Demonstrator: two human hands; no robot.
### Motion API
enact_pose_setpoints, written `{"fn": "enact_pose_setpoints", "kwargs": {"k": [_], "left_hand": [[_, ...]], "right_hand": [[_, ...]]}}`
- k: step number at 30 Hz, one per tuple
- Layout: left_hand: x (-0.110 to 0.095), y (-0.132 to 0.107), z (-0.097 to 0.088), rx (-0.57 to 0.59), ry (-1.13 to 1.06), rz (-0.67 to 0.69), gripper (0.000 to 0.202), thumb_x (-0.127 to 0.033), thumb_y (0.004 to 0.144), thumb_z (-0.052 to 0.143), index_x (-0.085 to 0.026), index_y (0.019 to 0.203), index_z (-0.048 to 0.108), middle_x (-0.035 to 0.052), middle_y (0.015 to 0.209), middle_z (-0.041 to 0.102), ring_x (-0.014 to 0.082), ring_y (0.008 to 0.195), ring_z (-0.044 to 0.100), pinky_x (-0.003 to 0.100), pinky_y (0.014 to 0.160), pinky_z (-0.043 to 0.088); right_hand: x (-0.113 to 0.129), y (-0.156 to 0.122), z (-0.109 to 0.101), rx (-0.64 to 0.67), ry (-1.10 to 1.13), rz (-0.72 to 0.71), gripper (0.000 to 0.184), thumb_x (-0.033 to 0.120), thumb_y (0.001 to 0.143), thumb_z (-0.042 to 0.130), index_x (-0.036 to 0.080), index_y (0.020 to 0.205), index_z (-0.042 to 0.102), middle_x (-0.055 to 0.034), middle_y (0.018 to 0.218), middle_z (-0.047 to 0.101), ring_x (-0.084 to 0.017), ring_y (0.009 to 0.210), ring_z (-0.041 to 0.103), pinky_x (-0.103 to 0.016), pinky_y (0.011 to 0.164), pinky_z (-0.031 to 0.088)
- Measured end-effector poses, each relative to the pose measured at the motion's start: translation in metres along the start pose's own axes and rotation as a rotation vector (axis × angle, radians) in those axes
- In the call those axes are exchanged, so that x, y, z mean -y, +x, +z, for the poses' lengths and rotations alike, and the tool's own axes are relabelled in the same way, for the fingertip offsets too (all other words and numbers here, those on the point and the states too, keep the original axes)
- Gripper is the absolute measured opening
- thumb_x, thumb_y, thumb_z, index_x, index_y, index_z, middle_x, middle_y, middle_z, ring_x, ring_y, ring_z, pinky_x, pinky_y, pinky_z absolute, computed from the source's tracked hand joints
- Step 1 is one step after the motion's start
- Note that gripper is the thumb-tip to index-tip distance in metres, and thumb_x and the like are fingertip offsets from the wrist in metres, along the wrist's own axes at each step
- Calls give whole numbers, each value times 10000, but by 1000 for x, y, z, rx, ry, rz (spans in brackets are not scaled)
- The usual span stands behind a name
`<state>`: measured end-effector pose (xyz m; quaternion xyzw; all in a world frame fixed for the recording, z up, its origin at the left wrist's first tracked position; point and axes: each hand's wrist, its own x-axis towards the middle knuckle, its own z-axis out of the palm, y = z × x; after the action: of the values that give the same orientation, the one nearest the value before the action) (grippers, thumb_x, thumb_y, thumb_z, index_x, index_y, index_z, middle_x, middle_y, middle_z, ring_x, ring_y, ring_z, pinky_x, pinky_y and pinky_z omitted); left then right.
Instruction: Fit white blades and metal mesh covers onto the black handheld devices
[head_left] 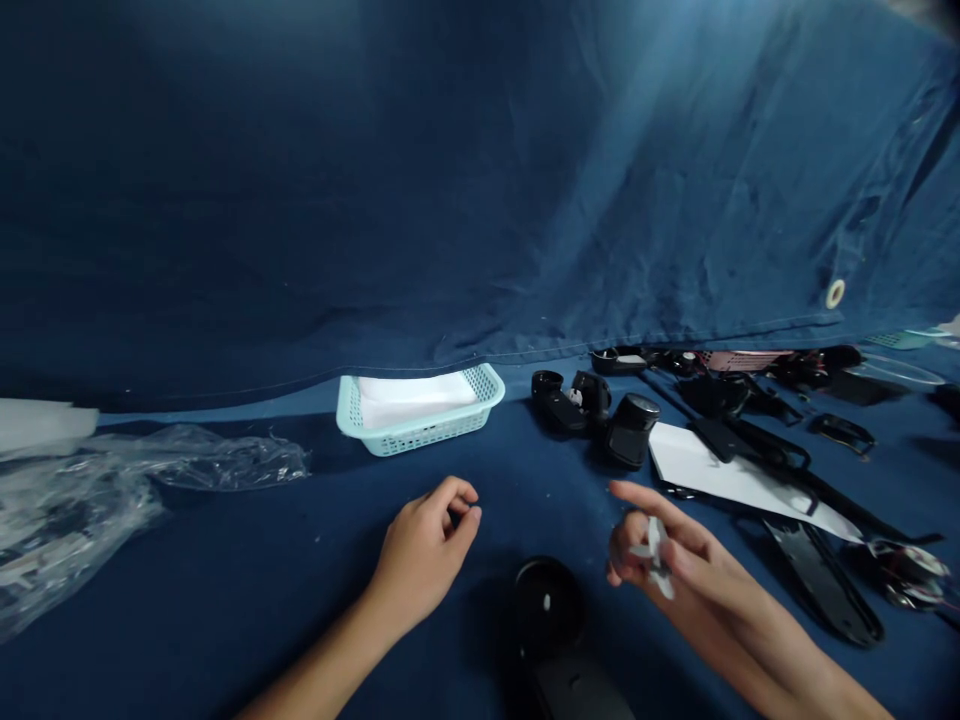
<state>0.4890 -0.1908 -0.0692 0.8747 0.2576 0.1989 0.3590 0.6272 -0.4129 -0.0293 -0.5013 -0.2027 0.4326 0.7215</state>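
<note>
So both arms are bare and in view here. Left arm (326, 660) slants in from the bottom edge, wrist (381, 605) pretty much straight, back of the left grip (424, 545) facing up. Fingers there are loosely curled, and the thumb (465, 533) sits just below the index tip with a little gap, nothing pinched. Right arm (810, 660) comes in from the lower right corner, angled the other way. On the right grip (697, 560), the index sticks out leftward while the thumb and bent fingers close together. The two are well apart.
</note>
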Motion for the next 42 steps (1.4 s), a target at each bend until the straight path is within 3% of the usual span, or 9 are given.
{"fn": "enact_pose_setpoints", "kwargs": {"k": [8,12,14,19,25,30,34,38,42], "left_hand": [[-4,-6,-2,-53,-41,59,162,-326,912,467,-224,978,574,-4,828,642,114,580,530,256,594,438],[-36,-21,-9,-65,-97,255,113,-309,927,494,-244,987,564,-1,905,625,110,629,555,244,591,450],[-56,-30,-13,12,-75,353,98,-301,910,539,-262,996,565,-14,877,628,118,643,575,249,609,474],[-86,-50,-12,67,68,569,184,-229,863,598,-280,1038,578,-1,981,682,171,794,664,299,761,543],[-91,-63,-8,-46,345,634,170,-198,927,471,-259,904,627,8,798,683,166,673,657,319,705,548],[-82,-60,-8,-21,388,707,238,-160,891,421,-253,849,636,15,722,649,177,649,640,321,677,516],[-83,-49,-19,53,233,468,166,-221,910,441,-239,842,591,3,764,621,159,628,603,280,596,463],[-89,-36,-34,215,13,138,217,-319,900,472,-234,721,559,-34,671,583,135,582,542,227,508,374],[-86,-28,-38,326,-78,-16,218,-335,863,491,-222,687,552,-46,627,546,119,534,456,212,474,312]], "right_hand": [[-8,4,1,-141,-438,-93,430,475,753,746,281,1122,638,-16,874,640,-185,831,573,-286,764,464],[-13,2,5,-174,-585,-164,415,488,784,709,269,1123,614,-14,885,630,-192,846,581,-296,786,468],[-16,-1,7,-155,-641,-185,389,487,815,674,277,1133,599,-15,894,623,-191,842,580,-296,768,469],[-25,-9,6,-67,-740,-292,358,437,855,646,320,1185,570,-22,990,641,-210,923,595,-336,844,458],[-32,-18,4,-102,-759,-324,273,461,823,672,325,1059,649,-32,1031,670,-256,982,606,-381,879,454],[-32,-20,9,-73,-742,-362,285,479,867,602,313,1095,648,-46,1021,683,-258,965,622,-378,869,485],[-26,-15,9,-51,-783,-353,384,482,918,516,351,1279,526,-45,1096,654,-254,1031,601,-409,920,478],[-15,-7,5,65,-893,-257,492,440,878,617,386,1342,463,-33,1232,593,-257,1166,526,-466,1050,385],[-11,-4,3,192,-835,-200,605,400,812,711,360,1363,466,-53,1368,519,-289,1264,464,-512,1104,331]]}}
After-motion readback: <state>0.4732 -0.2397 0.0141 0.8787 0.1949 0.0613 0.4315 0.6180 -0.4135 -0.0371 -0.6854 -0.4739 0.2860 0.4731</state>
